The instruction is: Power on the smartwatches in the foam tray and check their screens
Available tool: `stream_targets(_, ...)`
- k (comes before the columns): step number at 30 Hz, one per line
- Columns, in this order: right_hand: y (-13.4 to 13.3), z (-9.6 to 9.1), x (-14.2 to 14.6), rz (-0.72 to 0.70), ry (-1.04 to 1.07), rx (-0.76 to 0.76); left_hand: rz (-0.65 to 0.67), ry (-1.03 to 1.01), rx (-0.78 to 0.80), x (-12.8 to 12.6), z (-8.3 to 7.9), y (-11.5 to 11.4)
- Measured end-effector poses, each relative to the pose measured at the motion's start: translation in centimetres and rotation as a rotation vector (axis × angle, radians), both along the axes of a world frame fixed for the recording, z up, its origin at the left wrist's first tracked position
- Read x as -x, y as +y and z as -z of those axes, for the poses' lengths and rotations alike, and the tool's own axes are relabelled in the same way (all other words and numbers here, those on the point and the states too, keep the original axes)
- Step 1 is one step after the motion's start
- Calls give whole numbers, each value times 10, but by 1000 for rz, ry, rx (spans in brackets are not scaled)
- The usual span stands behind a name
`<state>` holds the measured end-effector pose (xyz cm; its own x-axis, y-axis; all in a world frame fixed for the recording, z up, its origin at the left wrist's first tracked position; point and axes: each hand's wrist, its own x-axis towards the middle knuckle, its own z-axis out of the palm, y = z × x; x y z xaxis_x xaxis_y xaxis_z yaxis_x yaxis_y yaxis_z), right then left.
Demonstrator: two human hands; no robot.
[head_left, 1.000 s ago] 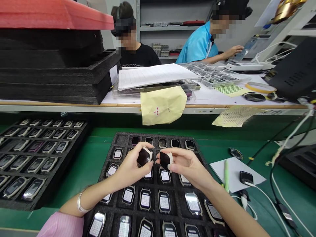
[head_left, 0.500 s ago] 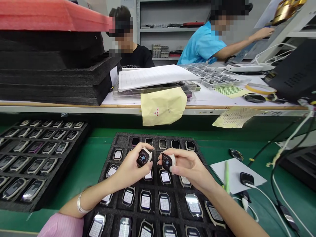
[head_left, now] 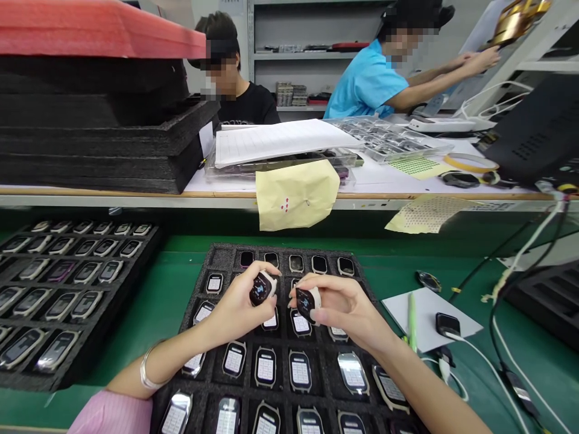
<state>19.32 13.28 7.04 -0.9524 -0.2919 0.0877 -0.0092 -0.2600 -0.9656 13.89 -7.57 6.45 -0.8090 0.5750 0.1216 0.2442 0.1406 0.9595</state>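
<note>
Between the thumb and fingers of my left hand (head_left: 242, 304) is a smartwatch without a strap, its dark screen (head_left: 261, 289) lit with a small picture. My right hand (head_left: 346, 310) pinches a second strapless smartwatch (head_left: 306, 303), also lit, with a pale case. Both are held up side by side, a small gap apart, over a black foam tray (head_left: 283, 328). Several more watch bodies sit in the tray's compartments, many with white, grid-like screens, such as the watch (head_left: 265, 366) below my hands. My hands and forearms hide some compartments.
At the left lies another foam tray (head_left: 97, 325) filled with watch bodies. On the right are a white paper (head_left: 427, 337), a green pen (head_left: 412, 319), a black watch on a cable (head_left: 447, 323) and loose wires. A shelf edge (head_left: 217, 199) crosses behind; two people sit beyond it.
Both hands keep hold of their watches, and the right one's watch is tipped slightly differently. The view has shifted a little. The person in blue now has both arms reaching forward.
</note>
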Motion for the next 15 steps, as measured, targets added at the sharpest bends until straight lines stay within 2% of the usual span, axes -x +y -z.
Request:
stream_targets(7,-1,-3,-2,-1,18,-17,40,32,23,-3,1,0)
stream_targets(12,-1,-2,-1,72,-25,-35,29,14,-54,-3,3,3)
stream_targets(15,0,0,1,71,-30,-20,28,9,-48,-2,4,4)
